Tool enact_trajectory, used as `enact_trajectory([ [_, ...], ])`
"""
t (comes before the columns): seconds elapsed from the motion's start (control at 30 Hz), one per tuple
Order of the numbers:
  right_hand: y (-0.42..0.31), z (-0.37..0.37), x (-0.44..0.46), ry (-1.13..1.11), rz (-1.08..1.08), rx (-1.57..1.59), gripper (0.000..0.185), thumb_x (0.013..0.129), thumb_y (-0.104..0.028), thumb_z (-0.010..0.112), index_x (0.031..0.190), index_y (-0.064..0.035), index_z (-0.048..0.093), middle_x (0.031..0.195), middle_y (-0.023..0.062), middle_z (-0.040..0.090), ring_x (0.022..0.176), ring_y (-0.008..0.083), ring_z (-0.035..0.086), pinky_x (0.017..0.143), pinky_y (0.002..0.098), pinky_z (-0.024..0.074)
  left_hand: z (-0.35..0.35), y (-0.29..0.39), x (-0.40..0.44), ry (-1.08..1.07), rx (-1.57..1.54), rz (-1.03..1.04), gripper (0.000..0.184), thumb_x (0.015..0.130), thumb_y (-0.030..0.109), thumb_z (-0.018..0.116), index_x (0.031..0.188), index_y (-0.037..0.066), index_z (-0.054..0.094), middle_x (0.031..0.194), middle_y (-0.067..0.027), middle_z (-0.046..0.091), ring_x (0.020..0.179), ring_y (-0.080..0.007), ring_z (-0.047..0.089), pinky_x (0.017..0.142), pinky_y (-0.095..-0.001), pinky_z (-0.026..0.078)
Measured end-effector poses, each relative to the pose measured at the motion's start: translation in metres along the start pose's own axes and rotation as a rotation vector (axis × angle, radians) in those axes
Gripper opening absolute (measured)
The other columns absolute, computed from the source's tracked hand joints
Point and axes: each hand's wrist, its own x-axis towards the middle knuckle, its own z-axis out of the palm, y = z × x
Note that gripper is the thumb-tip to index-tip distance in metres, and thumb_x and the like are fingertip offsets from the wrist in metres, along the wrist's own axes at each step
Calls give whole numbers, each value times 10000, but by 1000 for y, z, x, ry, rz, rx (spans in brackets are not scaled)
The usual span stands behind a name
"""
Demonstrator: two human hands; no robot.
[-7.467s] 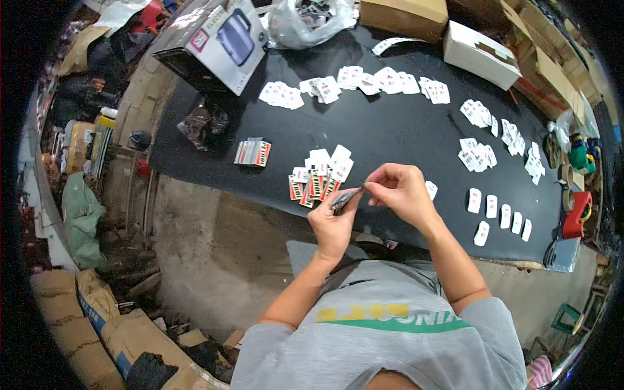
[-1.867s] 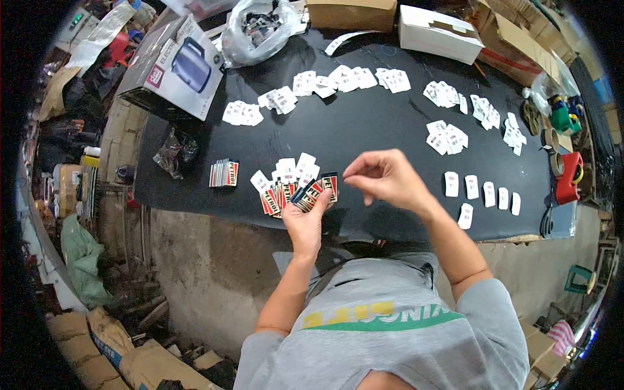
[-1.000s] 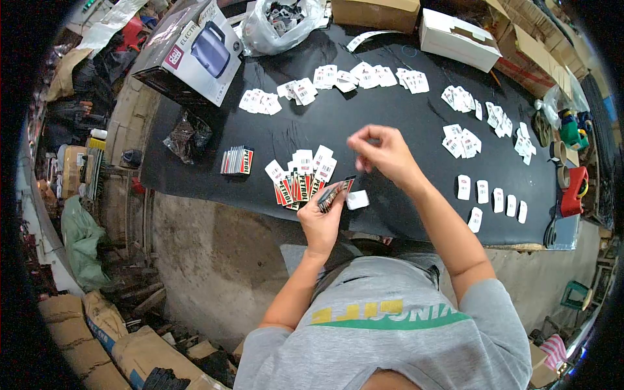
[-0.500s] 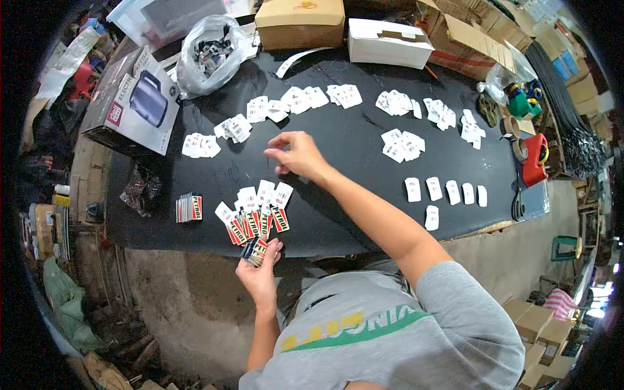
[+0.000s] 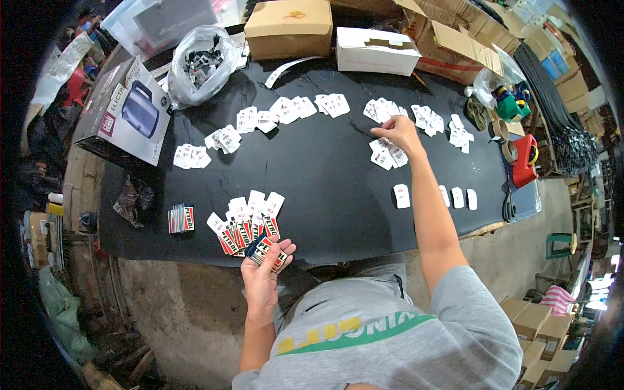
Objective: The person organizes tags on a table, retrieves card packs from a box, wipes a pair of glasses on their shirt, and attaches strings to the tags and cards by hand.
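Note:
At the near edge of the black table, my left hand (image 5: 262, 276) is closed round a small stack of PETROL cards (image 5: 268, 253). Just beyond it lies a fanned pile (image 5: 242, 224) of PETROL cards with white tags. My right hand (image 5: 398, 132) reaches over two clusters of white tags on the right, its fingers pinched above the nearer cluster (image 5: 387, 153); whatever they hold is too small to make out. Single white tags (image 5: 402, 196) lie in a row nearer me, partly behind my right forearm. A neat block of PETROL cards (image 5: 181, 218) sits at the left.
More tag clusters (image 5: 283, 109) cross the far part of the table (image 5: 312, 175). Behind them are a kettle box (image 5: 133, 114), a plastic bag (image 5: 203, 65), a brown box (image 5: 288, 29) and a white box (image 5: 377, 52). A red tape dispenser (image 5: 525, 162) stands at the right.
My right hand has moved right, from above the table's middle to the right-hand tag clusters. My left hand still holds its stack near the fanned pile. The view has shifted slightly.

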Motion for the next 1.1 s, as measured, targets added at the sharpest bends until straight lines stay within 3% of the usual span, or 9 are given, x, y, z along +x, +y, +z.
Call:
enact_trajectory([
  [0.13,-1,30,-14,83,-97,-154,199,705,-192,758,754,-9,696,677,119,662,647,194,643,629,312,499,2,-1,-2,-16,18,-12,271,882,144,650,1088,-22,589,972,-173,675,884,-247,685,706,-294,577],
  [0.17,-3,36,-18,82,-87,-81,116,703,-176,732,754,-73,716,732,135,681,712,282,654,712,389,475,2,-1,-2,-10,20,-10,272,881,143,652,1085,-25,589,967,-174,676,884,-246,685,704,-294,577],
  [0.33,-19,44,-37,16,-112,-29,126,726,-187,714,739,-62,704,719,128,676,705,279,650,700,401,469,-1,-3,-2,5,28,6,269,888,134,641,1096,-28,585,972,-173,675,882,-246,685,709,-296,577],
  [0.4,-16,45,-34,144,-172,-34,123,737,-169,701,742,-46,695,700,130,668,692,270,644,689,392,462,-2,-3,-2,9,22,10,268,894,131,631,1104,-28,581,974,-172,675,885,-246,684,711,-295,577],
  [0.6,-32,17,-41,77,-238,13,131,729,-171,712,717,-42,689,715,131,674,701,284,643,710,430,445,0,-4,-1,-40,-67,17,315,936,116,556,1200,-50,515,1105,-205,628,1021,-273,638,836,-339,552],
  [0.7,-36,18,-51,-153,-106,-301,178,665,-224,782,669,-67,697,748,136,676,749,292,642,719,444,433,-1,-6,2,-88,-92,5,327,945,103,529,1227,-59,490,1157,-220,601,1074,-292,610,889,-369,530],
  [0.73,-36,23,-55,-152,-106,-301,178,665,-224,782,669,-67,697,748,136,676,749,292,642,719,444,433,2,-6,2,-109,-81,-16,323,948,104,519,1231,-49,493,1162,-215,602,1074,-290,611,893,-378,525],
  [0.8,-35,35,-64,68,-288,-446,193,660,-242,787,682,-71,701,777,138,670,810,318,627,719,457,421,5,-7,3,-128,-69,-37,320,950,105,509,1235,-39,497,1168,-210,602,1074,-289,612,897,-387,520],
  [1.1,-37,46,-108,-32,-379,-491,131,736,-158,691,735,-28,672,830,158,618,850,327,576,741,460,401,5,-7,6,-138,-72,-39,322,947,104,521,1227,-52,494,1152,-222,605,1071,-289,613,902,-367,518],
])
